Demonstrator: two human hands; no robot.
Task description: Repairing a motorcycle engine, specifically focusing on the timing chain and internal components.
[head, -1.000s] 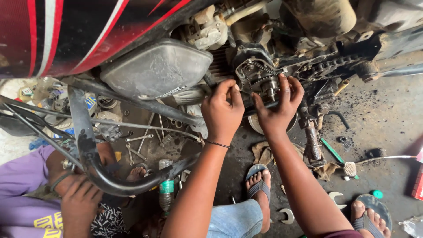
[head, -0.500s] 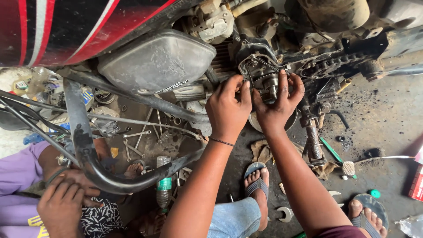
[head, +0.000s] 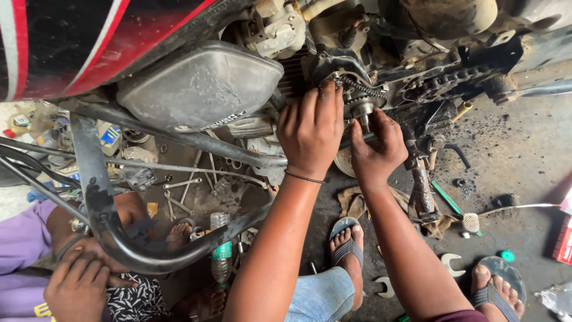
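Note:
I look down at a motorcycle engine (head: 369,89) with its side cover off, showing a sprocket (head: 361,107) and chain (head: 364,88). My left hand (head: 310,128) presses flat against the engine casing just left of the sprocket, fingers pointing up. A thin band circles that wrist. My right hand (head: 375,149) sits just below and right of the sprocket, fingers curled around a small dark part at the shaft. Whether it grips a tool is hidden by the fingers.
A grey air-box cover (head: 199,86) and black frame tubes (head: 101,209) lie to the left. Spanners (head: 179,191) and a plastic bottle (head: 221,250) litter the oily floor. Another person's hands (head: 77,283) rest at bottom left. My sandalled feet (head: 348,244) stand below.
The view has shifted closer to the engine. Both hands stay at the sprocket; the left hand has flattened against the casing and the right has slid slightly lower.

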